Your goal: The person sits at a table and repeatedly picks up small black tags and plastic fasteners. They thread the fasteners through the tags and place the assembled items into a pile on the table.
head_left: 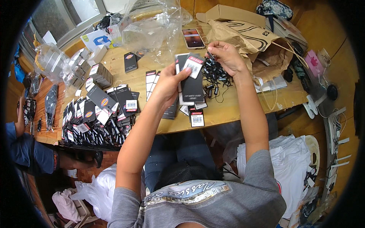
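My left hand (167, 83) is closed around several black hang tags (192, 90), with a small white barcode tag (193, 68) under its thumb. To the right, my right hand (229, 57) pinches the end of a thin black tag string (210, 55), raised over a tangled heap of black tag strings (217, 76). Below the held tags, more barcode tags (197, 119) lie at the table's near edge. A big pile of black and white hang tags with strings (102, 123) spreads left of my left forearm.
The wooden table (224, 112) also bears a phone (193, 38), a brown paper bag (243, 37), clear plastic (150, 28) and a tall tag stack (100, 74). White cloth (279, 167) is heaped at lower right. Another person's leg (38, 155) shows at far left.
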`<state>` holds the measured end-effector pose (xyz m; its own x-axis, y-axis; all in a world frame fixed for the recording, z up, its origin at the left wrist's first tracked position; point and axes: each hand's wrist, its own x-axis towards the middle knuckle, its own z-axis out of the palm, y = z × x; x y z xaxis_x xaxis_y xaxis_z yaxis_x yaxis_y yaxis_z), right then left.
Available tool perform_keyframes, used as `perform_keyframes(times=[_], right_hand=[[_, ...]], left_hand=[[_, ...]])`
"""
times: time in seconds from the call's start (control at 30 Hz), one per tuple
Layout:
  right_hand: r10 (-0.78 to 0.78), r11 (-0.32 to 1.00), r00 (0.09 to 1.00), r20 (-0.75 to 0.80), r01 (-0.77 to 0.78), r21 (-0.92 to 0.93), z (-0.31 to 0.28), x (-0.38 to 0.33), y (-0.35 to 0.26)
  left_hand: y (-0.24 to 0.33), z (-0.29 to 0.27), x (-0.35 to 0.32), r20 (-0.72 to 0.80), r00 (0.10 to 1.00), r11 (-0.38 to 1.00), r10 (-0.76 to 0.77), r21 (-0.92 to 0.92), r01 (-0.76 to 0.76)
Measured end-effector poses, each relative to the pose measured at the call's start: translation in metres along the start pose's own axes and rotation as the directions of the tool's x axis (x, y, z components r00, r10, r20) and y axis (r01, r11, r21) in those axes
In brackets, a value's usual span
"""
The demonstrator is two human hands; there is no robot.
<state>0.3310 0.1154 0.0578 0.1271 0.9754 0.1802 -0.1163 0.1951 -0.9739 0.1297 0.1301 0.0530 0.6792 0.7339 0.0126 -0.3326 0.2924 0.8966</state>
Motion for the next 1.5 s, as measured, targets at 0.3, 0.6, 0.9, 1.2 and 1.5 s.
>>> perform_keyframes(times=[0.3, 0.6, 0.9, 1.2, 1.5], right_hand=[[-0.145, 0.972, 0.980, -0.138, 0.167, 0.166, 0.018, -0.018, -0.017], [-0.023, 0.728, 0.999, -0.029, 0.037, 0.685, 0.003, -0.016, -0.015], [-0.203, 0.646, 0.972, -0.116, 0.222, 0.730, 0.000, -0.001, -0.047], [-0.166, 0.948, 0.986, 0.024, 0.153, 0.280, 0.074, -0.039, -0.031], [-0.145, 0.989, 0.988, -0.060, 0.143, -0.028, 0.117, -0.039, -0.014]], left_hand=[[-0.001, 0.027, 0.016, 0.140, 0.988, 0.997, -0.061, -0.041, 0.067], [0.002, 0.006, -0.011, 0.206, 0.968, 0.989, -0.143, 0.073, 0.131], [0.009, -0.014, -0.047, 0.009, 0.996, 0.985, -0.093, 0.148, 0.091], [0.022, -0.027, -0.046, -0.163, 0.945, 0.959, 0.283, 0.079, -0.273], [0.019, -0.023, -0.050, -0.301, 0.753, 0.793, 0.586, 0.407, -0.454]])
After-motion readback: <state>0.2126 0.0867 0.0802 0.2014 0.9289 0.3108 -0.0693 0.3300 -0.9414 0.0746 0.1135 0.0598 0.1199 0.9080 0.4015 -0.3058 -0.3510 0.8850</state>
